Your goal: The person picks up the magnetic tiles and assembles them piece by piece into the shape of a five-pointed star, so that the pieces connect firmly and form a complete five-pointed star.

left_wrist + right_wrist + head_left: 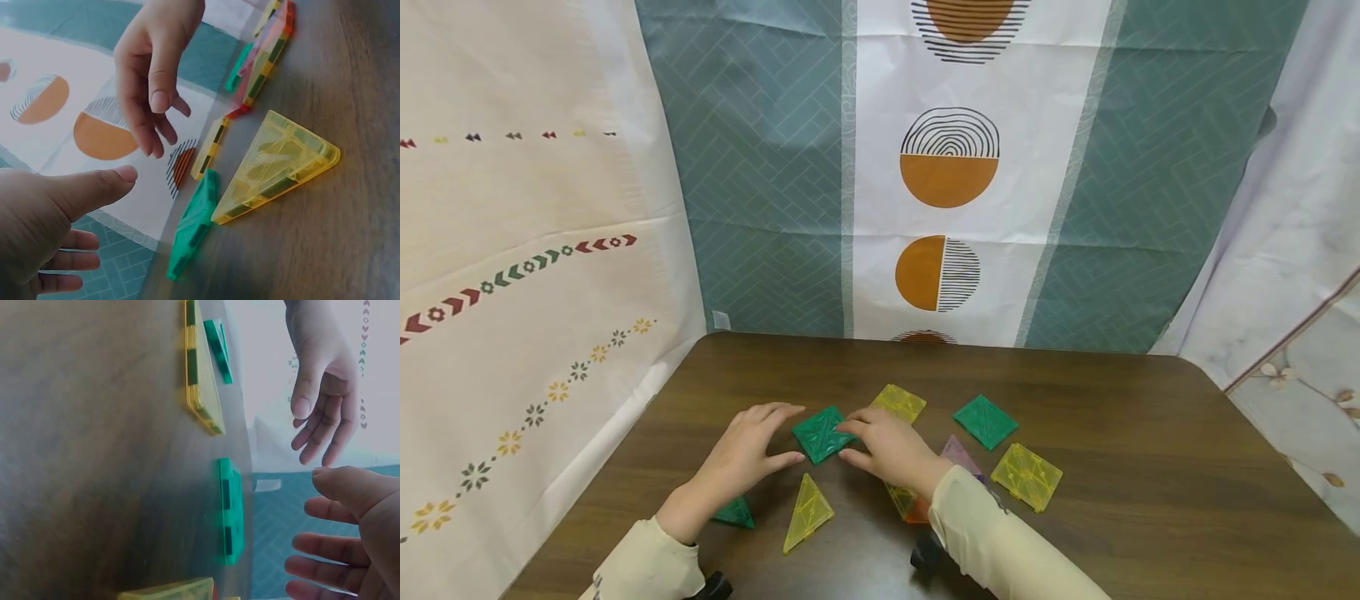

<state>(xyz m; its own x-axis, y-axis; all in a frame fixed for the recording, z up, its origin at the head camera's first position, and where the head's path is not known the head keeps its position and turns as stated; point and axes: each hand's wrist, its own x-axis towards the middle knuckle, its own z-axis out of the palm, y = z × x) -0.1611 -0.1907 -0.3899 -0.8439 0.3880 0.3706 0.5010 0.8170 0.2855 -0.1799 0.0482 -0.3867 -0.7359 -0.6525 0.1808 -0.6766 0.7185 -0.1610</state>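
Flanking a green square tile (822, 434) that lies flat on the wooden table (1150, 467), the left hand (747, 454) and right hand (891, 447) have fingers spread and nearly straight, tips at its opposite edges, clasping nothing; it looks light, rigid and slick, so I judge pinching two opposite edges best, since a flat face gives little purchase; nearer the person lies a yellow triangle tile (807, 511); beyond the right hand, a yellow square tile (898, 402).

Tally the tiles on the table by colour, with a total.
Green tiles: 3
Yellow tiles: 4, one mostly hidden under the right sleeve
Purple tile: 1
Orange tile: 1, only a corner shows
Total: 9
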